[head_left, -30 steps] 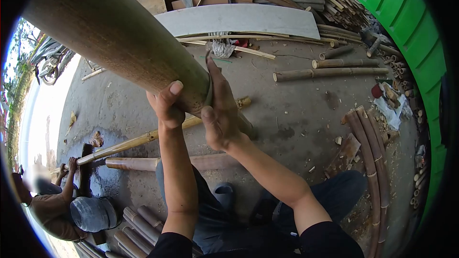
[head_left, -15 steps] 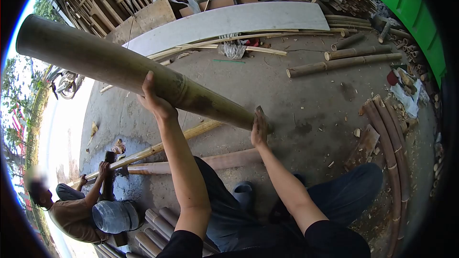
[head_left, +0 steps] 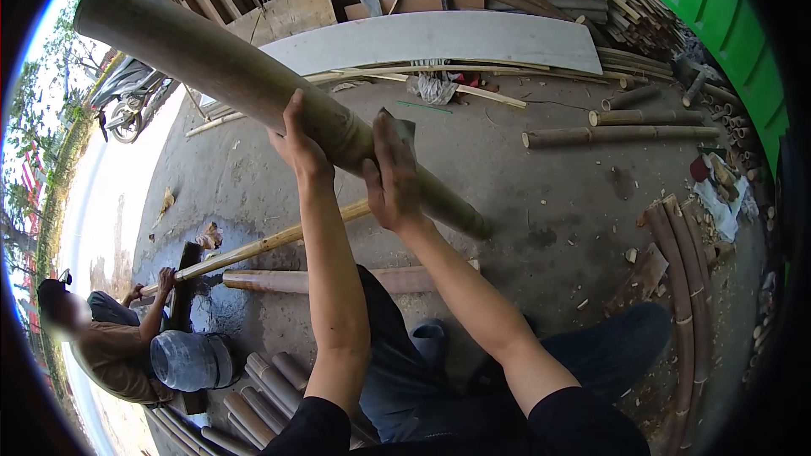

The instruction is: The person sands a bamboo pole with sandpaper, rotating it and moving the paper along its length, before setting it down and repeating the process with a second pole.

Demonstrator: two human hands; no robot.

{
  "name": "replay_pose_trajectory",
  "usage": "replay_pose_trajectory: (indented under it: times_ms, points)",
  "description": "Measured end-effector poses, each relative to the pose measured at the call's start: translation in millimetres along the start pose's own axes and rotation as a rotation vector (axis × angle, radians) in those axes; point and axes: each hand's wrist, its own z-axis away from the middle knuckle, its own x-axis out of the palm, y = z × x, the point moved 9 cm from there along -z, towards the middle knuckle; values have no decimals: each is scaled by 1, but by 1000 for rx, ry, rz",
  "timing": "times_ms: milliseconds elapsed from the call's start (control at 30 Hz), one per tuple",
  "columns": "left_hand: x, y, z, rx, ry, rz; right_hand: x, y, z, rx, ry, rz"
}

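A thick bamboo pole (head_left: 228, 59) slants from the upper left down to the centre, its lower end over the concrete floor. My left hand (head_left: 302, 150) supports it from below near the middle, thumb up along its side. Close beside, around the node, my right hand (head_left: 395, 173) rests against the pole with fingers pointing up. A small dark flat piece shows behind its fingers; I cannot make out whether the hand holds it. Under the pole, a split bamboo piece (head_left: 296, 281) lies on the floor.
At the left a co-worker (head_left: 118, 346) grips a thin bamboo pole (head_left: 270, 241), near a clear plastic container (head_left: 190, 361). Cut bamboo (head_left: 279, 384) lies at the bottom. Long bamboo strips (head_left: 688, 295) and short poles (head_left: 625, 135) lie on the right; a white panel (head_left: 439, 40) lies behind.
My right hand has moved from the pole's lower end up to its middle, close to my left hand. The pole has shifted slightly right in view. The co-worker's head has turned.
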Motion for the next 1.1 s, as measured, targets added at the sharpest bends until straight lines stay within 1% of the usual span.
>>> replay_pose_trajectory:
  times_ms: [67, 100, 167, 200, 233, 267, 300, 333, 400, 433, 467, 500, 533, 567, 600, 667, 700, 733, 800, 833, 867, 900, 933, 967, 1000, 1033, 1067, 1100]
  points:
    - [-16, -3, -6, -48, 3, 73, -10, 71, 73, 156, 1, 97]
    - [-27, -8, -10, -40, 20, 69, -18, 118, 118, 232, -5, 105]
    - [-36, -8, -12, -17, 70, 36, -27, 176, 162, 373, -24, 105]
    - [-41, -7, -10, -6, 111, -1, -30, 189, 166, 434, -32, 40]
    - [-36, -2, -5, -7, 109, -2, -30, 193, 163, 483, -26, -57]
    - [-25, 6, 4, -57, 109, -9, -29, 188, 151, 507, 1, -203]
    - [-18, 11, 11, -111, 109, -17, -25, 170, 130, 505, 37, -379]
    - [-16, 17, 15, -115, 106, -16, -23, 146, 105, 487, 68, -530]
    - [8, 15, 25, -254, -153, 73, -22, 94, 58, 427, 110, -706]
    - [15, 18, 31, -264, -228, -31, -27, 71, 41, 390, 133, -688]
    - [11, 12, 30, -270, -236, -33, -35, 45, 25, 351, 156, -669]
    - [20, 6, 32, -221, -413, 6, -46, 24, 16, 356, 164, -664]
    - [30, 5, 40, -172, -587, 48, -66, -4, 6, 249, 177, -342]
    - [41, 11, 48, -142, -666, 100, -78, -23, 0, 136, 185, -19]
    - [50, 10, 52, -145, -673, 106, -86, -21, 4, 137, 191, -11]
    - [87, 31, 82, -132, -948, 475, -90, -22, 23, 110, -24, 78]
    - [69, 22, 81, -112, -1094, 501, -93, -3, 42, 183, -50, 87]
    - [70, 24, 87, -107, -1101, 509, -93, 23, 65, 177, -43, 94]
    - [60, 32, 87, -12, -887, 604, -85, 110, 124, 521, 13, -568]
    - [66, 41, 88, -36, -739, 499, -94, 128, 141, 525, 19, -566]
    - [75, 53, 95, -43, -749, 498, -95, 148, 158, 620, 17, -765]
    - [72, 53, 90, -65, -560, 352, -90, 160, 170, 707, 17, -966]
    - [64, 49, 86, -85, -372, 205, -88, 165, 170, 705, 32, -970]
    - [66, 49, 86, -55, -332, 197, -94, 170, 169, 653, -1, -685]
    - [72, 50, 90, -59, -339, 199, -99, 174, 167, 595, -36, -399]
    - [74, 53, 91, -53, -282, 135, -92, 181, 166, 594, -29, -395]
    - [75, 54, 91, -45, -226, 72, -89, 175, 154, 414, 29, -60]
    - [81, 52, 92, -46, -235, 75, -80, 159, 143, 233, 87, 271]
